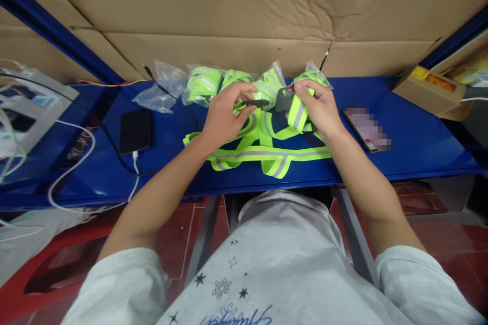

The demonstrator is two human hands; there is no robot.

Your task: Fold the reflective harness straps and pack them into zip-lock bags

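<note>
Neon-yellow reflective straps point(247, 154) with a grey stripe lie spread over the blue table in front of me. My left hand point(227, 111) pinches a narrow black plastic buckle part point(257, 103) between thumb and fingers. Just right of it, my right hand point(318, 106) grips a folded strap end point(299, 111) near a flat dark plastic piece point(283, 100). A small gap separates the two dark parts. The palm side of my right hand is hidden.
Clear bags of folded neon straps point(204, 84) line the cardboard backing. An opened plastic bag point(162, 86) lies at left, near a charging phone point(135, 131) and its white cable. Another phone point(366, 129) and a cardboard box point(430, 92) are at right.
</note>
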